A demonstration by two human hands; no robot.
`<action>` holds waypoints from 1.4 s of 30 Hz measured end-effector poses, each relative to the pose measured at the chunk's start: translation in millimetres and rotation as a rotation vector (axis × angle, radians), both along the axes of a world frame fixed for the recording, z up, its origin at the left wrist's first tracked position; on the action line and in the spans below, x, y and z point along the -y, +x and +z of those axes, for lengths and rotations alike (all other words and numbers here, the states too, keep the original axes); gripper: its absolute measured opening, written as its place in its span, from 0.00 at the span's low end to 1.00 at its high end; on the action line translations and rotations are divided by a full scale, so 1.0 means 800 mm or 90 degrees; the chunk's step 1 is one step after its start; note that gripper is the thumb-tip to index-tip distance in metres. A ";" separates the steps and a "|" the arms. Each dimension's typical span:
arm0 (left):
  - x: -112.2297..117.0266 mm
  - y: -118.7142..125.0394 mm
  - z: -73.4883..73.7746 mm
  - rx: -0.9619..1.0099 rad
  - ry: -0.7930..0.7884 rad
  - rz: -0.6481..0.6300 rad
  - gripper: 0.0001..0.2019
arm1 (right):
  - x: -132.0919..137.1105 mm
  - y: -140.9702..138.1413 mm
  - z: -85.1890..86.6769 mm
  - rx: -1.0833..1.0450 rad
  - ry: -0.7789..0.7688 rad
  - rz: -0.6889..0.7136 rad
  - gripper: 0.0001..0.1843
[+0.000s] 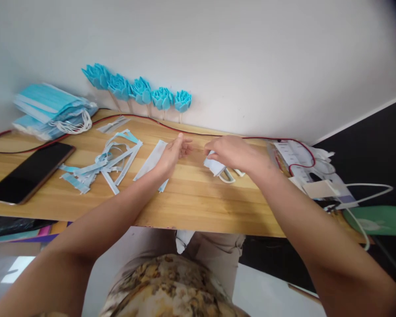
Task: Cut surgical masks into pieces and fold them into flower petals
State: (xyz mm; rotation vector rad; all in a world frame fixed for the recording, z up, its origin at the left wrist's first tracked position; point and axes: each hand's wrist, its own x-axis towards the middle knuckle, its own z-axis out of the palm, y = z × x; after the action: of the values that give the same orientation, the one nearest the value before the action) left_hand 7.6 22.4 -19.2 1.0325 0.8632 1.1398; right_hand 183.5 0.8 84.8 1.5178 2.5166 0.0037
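My left hand hovers over the middle of the table with its fingers stretched out and apart, nothing in it. Beneath its wrist lie pale blue-white mask fabric strips. My right hand has its fingers curled over a small pale piece of mask fabric, pinched at the edge. Scissors with whitish handles show just below that hand; their blades are hidden. Left of my left hand is a loose heap of cut mask trimmings.
Several blue fabric flowers on sticks lean against the wall. A bagged stack of blue masks and a black phone lie at the left. A red-black cable runs along the back. Papers and a green pouch lie right.
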 end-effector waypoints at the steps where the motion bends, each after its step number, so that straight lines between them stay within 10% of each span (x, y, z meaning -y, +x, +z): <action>1: 0.001 0.000 0.000 -0.006 0.001 -0.005 0.27 | -0.001 -0.005 -0.008 0.035 -0.011 0.005 0.10; 6: 0.006 0.004 0.001 -0.019 0.024 -0.020 0.28 | -0.005 -0.006 -0.032 0.002 -0.052 0.000 0.21; 12: 0.010 0.008 0.004 0.023 0.084 -0.099 0.32 | -0.008 0.008 -0.020 -0.448 -0.001 -0.102 0.20; 28: 0.008 0.010 0.002 -0.060 0.052 -0.038 0.20 | -0.005 -0.007 -0.108 -1.110 -0.221 -0.274 0.19; 32: 0.010 0.010 0.002 -0.069 0.067 -0.060 0.22 | -0.007 -0.002 -0.098 -1.022 -0.118 -0.275 0.17; 38: 0.006 0.004 0.007 -0.060 0.117 -0.013 0.25 | 0.006 0.014 -0.029 -0.342 0.057 -0.099 0.08; 42: 0.003 0.002 0.005 -0.019 0.075 0.000 0.26 | 0.014 0.009 -0.022 -0.133 0.063 0.005 0.09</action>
State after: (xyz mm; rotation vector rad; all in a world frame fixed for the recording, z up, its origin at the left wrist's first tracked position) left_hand 8.8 19.8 -14.8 1.1485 0.8270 1.1887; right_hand 190.5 -10.3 67.0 1.6233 2.7206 -0.0309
